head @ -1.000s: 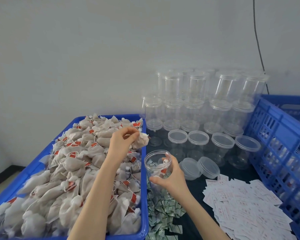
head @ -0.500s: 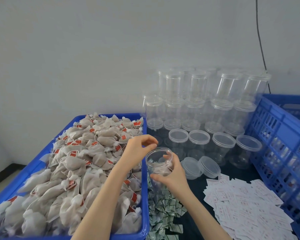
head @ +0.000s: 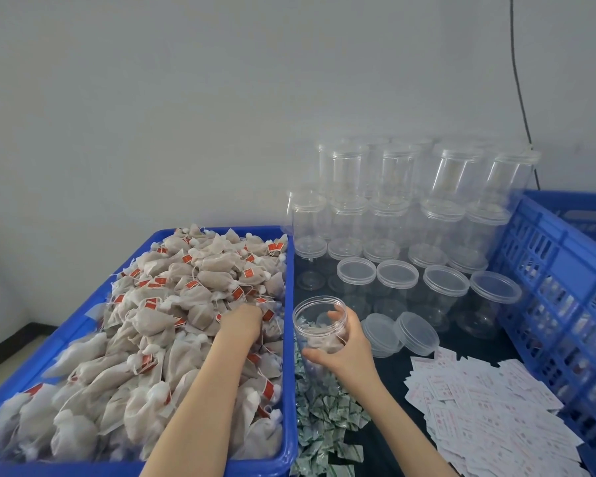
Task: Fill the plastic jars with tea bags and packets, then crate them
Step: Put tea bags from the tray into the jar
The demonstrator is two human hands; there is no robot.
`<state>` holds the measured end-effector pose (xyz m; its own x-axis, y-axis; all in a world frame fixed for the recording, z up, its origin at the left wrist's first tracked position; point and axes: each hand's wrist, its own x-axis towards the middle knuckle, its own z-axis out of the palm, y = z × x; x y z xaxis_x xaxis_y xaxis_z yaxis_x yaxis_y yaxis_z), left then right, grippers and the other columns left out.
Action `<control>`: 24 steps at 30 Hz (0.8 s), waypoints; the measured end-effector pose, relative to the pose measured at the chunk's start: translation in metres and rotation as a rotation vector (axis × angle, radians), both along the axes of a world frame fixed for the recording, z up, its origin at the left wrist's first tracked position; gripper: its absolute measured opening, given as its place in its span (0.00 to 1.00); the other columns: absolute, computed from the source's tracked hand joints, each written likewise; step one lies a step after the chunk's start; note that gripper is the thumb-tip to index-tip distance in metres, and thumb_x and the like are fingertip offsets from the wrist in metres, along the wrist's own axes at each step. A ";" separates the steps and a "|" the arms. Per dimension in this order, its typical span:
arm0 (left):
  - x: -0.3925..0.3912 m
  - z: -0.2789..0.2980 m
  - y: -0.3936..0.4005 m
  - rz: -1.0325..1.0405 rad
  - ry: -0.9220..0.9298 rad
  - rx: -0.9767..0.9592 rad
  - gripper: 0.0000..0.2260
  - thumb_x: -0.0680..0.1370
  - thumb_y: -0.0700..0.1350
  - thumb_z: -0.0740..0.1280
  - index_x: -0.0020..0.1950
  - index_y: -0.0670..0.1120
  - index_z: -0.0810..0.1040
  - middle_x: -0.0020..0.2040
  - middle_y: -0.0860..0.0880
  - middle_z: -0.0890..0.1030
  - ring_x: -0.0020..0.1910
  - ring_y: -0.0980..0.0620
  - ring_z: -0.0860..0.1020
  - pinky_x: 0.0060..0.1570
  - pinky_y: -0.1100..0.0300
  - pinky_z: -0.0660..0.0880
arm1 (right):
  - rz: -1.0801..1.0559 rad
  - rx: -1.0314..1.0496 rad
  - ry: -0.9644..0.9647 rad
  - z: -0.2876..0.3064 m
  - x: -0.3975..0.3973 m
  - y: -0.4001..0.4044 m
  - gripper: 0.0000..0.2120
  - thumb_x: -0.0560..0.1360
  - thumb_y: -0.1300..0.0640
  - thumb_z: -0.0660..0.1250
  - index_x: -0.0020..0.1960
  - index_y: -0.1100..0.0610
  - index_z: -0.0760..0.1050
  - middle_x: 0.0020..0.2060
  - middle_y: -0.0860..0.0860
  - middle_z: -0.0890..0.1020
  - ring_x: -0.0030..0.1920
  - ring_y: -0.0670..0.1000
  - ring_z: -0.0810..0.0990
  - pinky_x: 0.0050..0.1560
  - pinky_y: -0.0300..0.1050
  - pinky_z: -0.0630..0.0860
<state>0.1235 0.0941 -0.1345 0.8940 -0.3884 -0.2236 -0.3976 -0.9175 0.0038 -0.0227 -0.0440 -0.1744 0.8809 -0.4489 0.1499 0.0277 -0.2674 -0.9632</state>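
A dark bench [head: 468, 342] stands against a plain pale wall [head: 186, 98], with a thin black cable [head: 517, 80] hanging at the upper right. The left hand [head: 240, 320] reaches down into the tea bags [head: 172, 304] heaped in a blue tray [head: 286, 339] at lower left; its fingers are buried, so I cannot tell its grip. The right hand [head: 348, 349] grips an open clear plastic jar [head: 319, 325] at centre, over green packets [head: 327, 414]. Lidded empty jars [head: 393, 208] are stacked behind, white sachets [head: 489, 414] lie at lower right beside a blue crate [head: 561, 270].

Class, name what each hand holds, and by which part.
The right hand grips the open jar round its side wall. The left hand is down among the tea bags; its hold cannot be told.
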 end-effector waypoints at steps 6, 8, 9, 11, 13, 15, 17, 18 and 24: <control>0.003 0.017 0.003 -0.018 0.013 -0.172 0.14 0.77 0.35 0.65 0.61 0.43 0.78 0.54 0.44 0.81 0.51 0.47 0.80 0.53 0.58 0.76 | 0.012 0.014 0.002 -0.001 -0.001 0.000 0.44 0.60 0.55 0.82 0.71 0.47 0.64 0.64 0.45 0.74 0.64 0.46 0.74 0.64 0.45 0.75; 0.004 0.019 0.003 -0.055 0.002 -0.283 0.15 0.75 0.34 0.66 0.60 0.46 0.79 0.51 0.46 0.82 0.50 0.49 0.80 0.51 0.60 0.76 | 0.014 0.029 0.005 -0.001 -0.001 0.001 0.46 0.57 0.51 0.81 0.70 0.47 0.64 0.63 0.44 0.75 0.63 0.44 0.75 0.59 0.38 0.75; 0.004 0.019 0.003 -0.068 -0.002 -0.351 0.16 0.75 0.34 0.67 0.60 0.47 0.79 0.50 0.47 0.83 0.49 0.50 0.80 0.51 0.60 0.76 | 0.017 0.030 0.008 -0.001 -0.001 0.001 0.46 0.57 0.50 0.81 0.70 0.48 0.64 0.63 0.43 0.75 0.62 0.43 0.75 0.57 0.35 0.75; 0.005 0.020 0.005 -0.087 -0.011 -0.505 0.17 0.74 0.35 0.69 0.59 0.50 0.79 0.46 0.51 0.82 0.47 0.52 0.80 0.50 0.60 0.76 | 0.025 0.029 0.012 0.000 -0.001 0.002 0.47 0.57 0.51 0.81 0.72 0.48 0.64 0.63 0.44 0.74 0.62 0.42 0.75 0.56 0.33 0.75; 0.005 0.022 0.006 -0.114 -0.032 -0.647 0.16 0.73 0.38 0.72 0.57 0.54 0.79 0.44 0.55 0.80 0.47 0.54 0.79 0.48 0.62 0.74 | 0.028 0.034 0.010 0.000 -0.001 0.003 0.48 0.57 0.51 0.81 0.72 0.49 0.63 0.65 0.45 0.74 0.64 0.45 0.74 0.60 0.38 0.75; 0.004 0.025 0.005 -0.122 -0.056 -0.757 0.16 0.73 0.38 0.72 0.58 0.52 0.79 0.42 0.58 0.78 0.46 0.56 0.78 0.49 0.63 0.72 | 0.031 0.042 0.009 0.000 -0.001 0.002 0.47 0.58 0.53 0.82 0.72 0.50 0.63 0.65 0.46 0.74 0.64 0.47 0.74 0.64 0.46 0.75; 0.004 0.027 0.005 -0.110 -0.087 -0.838 0.17 0.74 0.37 0.71 0.59 0.52 0.79 0.43 0.58 0.77 0.45 0.56 0.77 0.49 0.63 0.72 | 0.038 0.040 0.009 -0.001 0.000 0.002 0.46 0.60 0.56 0.82 0.72 0.50 0.64 0.65 0.46 0.74 0.64 0.47 0.75 0.65 0.48 0.75; 0.003 0.029 0.004 -0.101 -0.101 -0.877 0.16 0.74 0.37 0.70 0.59 0.52 0.79 0.44 0.57 0.77 0.46 0.56 0.77 0.48 0.63 0.73 | 0.041 0.041 0.010 -0.001 0.000 0.002 0.46 0.60 0.56 0.82 0.72 0.50 0.63 0.65 0.46 0.74 0.64 0.47 0.75 0.65 0.48 0.75; -0.010 0.045 -0.003 -0.066 -0.102 -1.274 0.13 0.74 0.38 0.71 0.52 0.56 0.78 0.42 0.56 0.79 0.39 0.57 0.79 0.34 0.68 0.75 | 0.040 0.054 0.001 -0.001 0.001 0.005 0.47 0.55 0.50 0.80 0.71 0.49 0.64 0.63 0.45 0.75 0.63 0.46 0.76 0.63 0.45 0.75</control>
<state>0.1135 0.0914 -0.0897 0.8560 -0.3206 0.4055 -0.4923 -0.2662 0.8287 -0.0213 -0.0394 -0.1753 0.8986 -0.4204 0.1256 0.0365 -0.2135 -0.9763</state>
